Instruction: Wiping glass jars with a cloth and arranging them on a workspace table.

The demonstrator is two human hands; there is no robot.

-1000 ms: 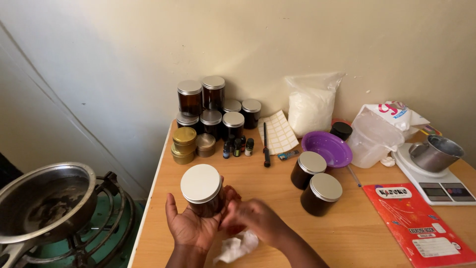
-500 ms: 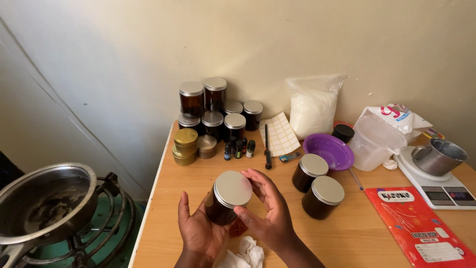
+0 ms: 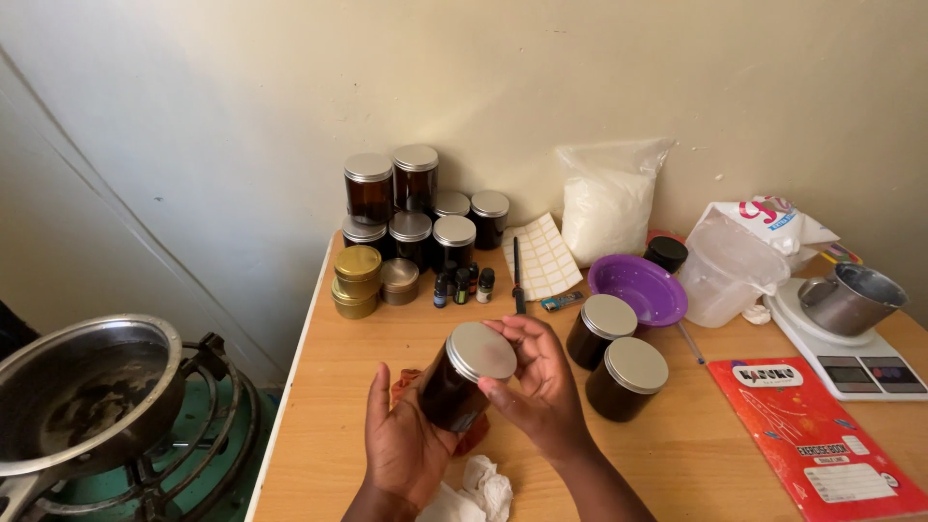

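Cradling a lidded jar (image 3: 464,382), left hand (image 3: 406,449) grips its base; right hand (image 3: 536,387) clasps the lid (image 3: 481,350), seated.

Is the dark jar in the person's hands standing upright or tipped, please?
Tipped. The dark jar leans in the left hand, its silver lid angled up and rightward, with the right hand at the lid.

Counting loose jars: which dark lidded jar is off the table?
The dark jar held tilted between the left hand and right hand; all others stand upright on the table.
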